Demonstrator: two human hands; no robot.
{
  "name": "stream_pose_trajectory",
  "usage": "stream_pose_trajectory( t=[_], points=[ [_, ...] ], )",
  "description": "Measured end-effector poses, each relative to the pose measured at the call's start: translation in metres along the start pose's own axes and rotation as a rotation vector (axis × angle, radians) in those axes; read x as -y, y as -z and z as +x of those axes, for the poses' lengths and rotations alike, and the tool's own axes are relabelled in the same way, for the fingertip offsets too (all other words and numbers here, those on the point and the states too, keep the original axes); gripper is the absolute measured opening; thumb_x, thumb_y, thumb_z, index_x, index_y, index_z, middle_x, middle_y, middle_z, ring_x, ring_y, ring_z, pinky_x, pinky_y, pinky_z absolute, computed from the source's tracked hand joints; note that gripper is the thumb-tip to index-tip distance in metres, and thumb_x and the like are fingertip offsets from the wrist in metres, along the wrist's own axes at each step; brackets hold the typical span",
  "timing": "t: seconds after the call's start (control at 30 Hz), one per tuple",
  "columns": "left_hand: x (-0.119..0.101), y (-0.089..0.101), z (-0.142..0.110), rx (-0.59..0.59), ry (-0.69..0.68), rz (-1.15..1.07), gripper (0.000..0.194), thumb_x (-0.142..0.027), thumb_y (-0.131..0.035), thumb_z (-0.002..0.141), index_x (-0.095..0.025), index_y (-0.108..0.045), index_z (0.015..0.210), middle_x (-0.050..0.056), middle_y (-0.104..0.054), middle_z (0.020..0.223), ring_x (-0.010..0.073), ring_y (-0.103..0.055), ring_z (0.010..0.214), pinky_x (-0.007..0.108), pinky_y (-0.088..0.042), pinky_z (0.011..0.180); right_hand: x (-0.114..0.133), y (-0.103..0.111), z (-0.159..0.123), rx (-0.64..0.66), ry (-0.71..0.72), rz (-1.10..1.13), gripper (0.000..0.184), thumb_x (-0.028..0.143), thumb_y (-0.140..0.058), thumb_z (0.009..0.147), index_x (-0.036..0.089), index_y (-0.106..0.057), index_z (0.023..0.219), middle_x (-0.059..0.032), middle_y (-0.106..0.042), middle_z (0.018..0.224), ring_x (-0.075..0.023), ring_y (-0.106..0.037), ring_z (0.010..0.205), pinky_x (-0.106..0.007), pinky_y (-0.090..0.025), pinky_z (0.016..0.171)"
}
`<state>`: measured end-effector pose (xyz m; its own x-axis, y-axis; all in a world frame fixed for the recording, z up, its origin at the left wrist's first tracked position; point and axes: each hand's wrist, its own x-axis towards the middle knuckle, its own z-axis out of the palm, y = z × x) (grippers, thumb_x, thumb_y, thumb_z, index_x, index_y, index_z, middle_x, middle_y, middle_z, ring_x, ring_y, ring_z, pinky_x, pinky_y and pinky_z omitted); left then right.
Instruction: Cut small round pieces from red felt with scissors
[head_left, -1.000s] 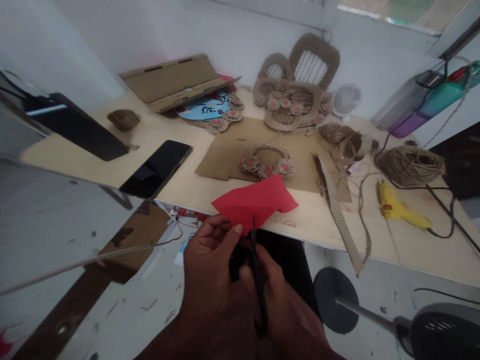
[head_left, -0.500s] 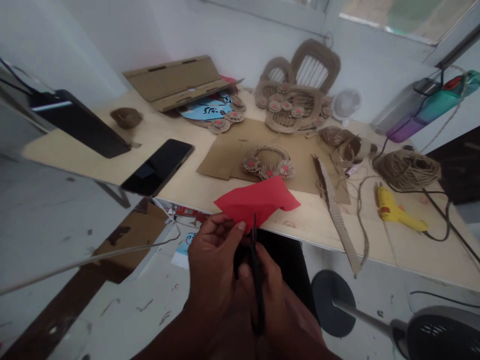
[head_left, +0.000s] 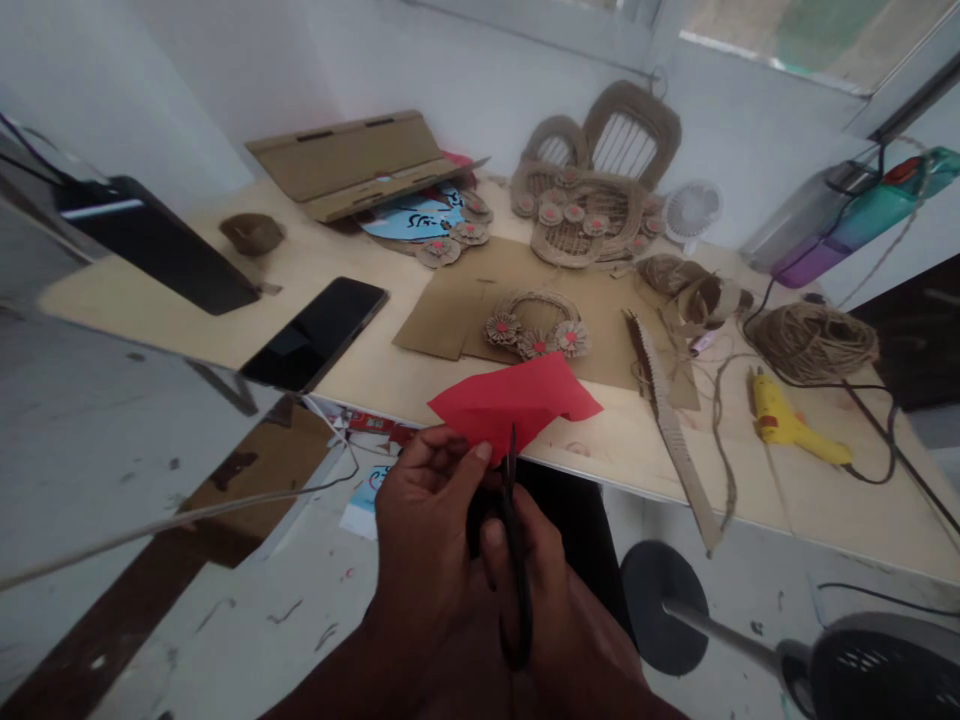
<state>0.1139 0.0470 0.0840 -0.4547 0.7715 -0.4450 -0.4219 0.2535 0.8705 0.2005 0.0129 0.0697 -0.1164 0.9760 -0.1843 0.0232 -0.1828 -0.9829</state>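
Red paper [head_left: 517,395], one piece, lies at the table's [head_left: 637,455] near edge, its lower end pinched between the thumb and fingers of the left hand [head_left: 427,500]. The right hand [head_left: 536,560] is closed round the handles of one pair of black scissors [head_left: 514,535], blades pointing away over the paper. The left thumb hides part of the paper's near edge.

Just beyond is one twine ring [head_left: 551,298] with three paper flowers [head_left: 539,345], each red-centred, on a cardboard sheet [head_left: 439,320]; in view, the paper's far corner overlaps the ring's near side. To the right lie one toothed cardboard strip [head_left: 675,440], one yellow glue gun [head_left: 795,422] and one twine ball [head_left: 814,340]; the gun's cable runs past the ball. To the left are one phone [head_left: 315,335] and one black slab [head_left: 165,250]. At the back stand one open box [head_left: 352,160], partly covering a blue disc [head_left: 409,218], one white fan [head_left: 692,212], and twine frames [head_left: 630,130] too overlapped to count surely.
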Motion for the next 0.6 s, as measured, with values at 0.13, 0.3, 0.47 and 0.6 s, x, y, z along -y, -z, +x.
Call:
stream_pose_trajectory(
  t=[0.13, 0.3, 0.47, 0.6],
  points=[
    [0.0, 0.0, 0.0, 0.007, -0.007, -0.015, 0.022, -0.018, -0.075, 0.065, -0.02, -0.056, 0.076, -0.005, -0.063, 0.062, 0.0098, -0.057, 0.057, 0.019, -0.046, 0.053, 0.006, 0.005, -0.002, 0.011, -0.006, -0.026, 0.047, 0.058, -0.063, 0.082, 0.028, -0.067, 0.118, -0.0062, -0.072, 0.101, -0.0289, -0.064, 0.109, -0.034, -0.058, 0.085],
    [0.001, 0.0, 0.001, 0.02, 0.005, -0.013, 0.022, -0.018, -0.074, 0.065, -0.021, -0.055, 0.075, -0.005, -0.063, 0.062, 0.0098, -0.057, 0.057, 0.018, -0.045, 0.053, 0.012, 0.012, -0.005, 0.035, -0.017, -0.055, 0.051, 0.062, -0.058, 0.083, 0.028, -0.067, 0.12, -0.0066, -0.071, 0.112, -0.0296, -0.06, 0.117, -0.034, -0.057, 0.087],
    [0.0, -0.001, 0.0, 0.016, -0.004, 0.01, 0.021, -0.018, -0.074, 0.066, -0.021, -0.055, 0.075, -0.006, -0.063, 0.062, 0.0099, -0.056, 0.056, 0.019, -0.045, 0.052, 0.012, 0.012, -0.004, 0.032, -0.027, -0.08, 0.059, 0.068, -0.054, 0.081, 0.028, -0.066, 0.123, -0.0077, -0.066, 0.123, -0.0318, -0.058, 0.118, -0.037, -0.057, 0.088],
    [-0.001, -0.001, 0.0, 0.015, 0.001, 0.001, 0.022, -0.017, -0.074, 0.065, -0.021, -0.055, 0.074, -0.006, -0.062, 0.061, 0.0099, -0.056, 0.054, 0.019, -0.045, 0.051, 0.016, 0.012, -0.004, 0.077, -0.051, -0.078, 0.056, 0.066, -0.054, 0.083, 0.03, -0.065, 0.125, -0.0059, -0.07, 0.116, -0.0301, -0.062, 0.113, -0.035, -0.057, 0.086]
  ],
)
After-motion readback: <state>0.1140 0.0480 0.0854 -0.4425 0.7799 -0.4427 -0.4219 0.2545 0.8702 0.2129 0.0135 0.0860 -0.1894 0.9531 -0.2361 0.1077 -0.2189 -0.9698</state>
